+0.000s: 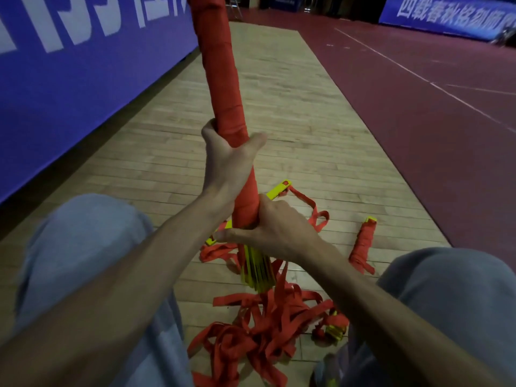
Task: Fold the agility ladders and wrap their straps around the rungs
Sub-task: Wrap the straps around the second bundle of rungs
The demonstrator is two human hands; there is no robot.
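Red strap-wrapped ladder bundle (223, 79) held upright over wooden floor (307, 121). Left hand (227, 160) curled round middle; right hand (270, 230) grips lower end above bare yellow rungs (258, 272). Step: wrapping, probably near end. Next: wind loose straps (259, 331) tight over remaining rungs.

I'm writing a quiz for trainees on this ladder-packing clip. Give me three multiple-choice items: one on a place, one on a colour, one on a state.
1. Where does the small wrapped bundle lie? A. on the wooden floor B. on the red court C. on a knee
2. What colour are the rungs? A. blue B. yellow C. white
3. The left hand is: A. open B. gripping the long wrapped bundle C. flat on the floor
Answers: 1 A, wood shows all round it; 2 B, they fan out yellow below the right hand; 3 B, its fingers curl round the bundle.
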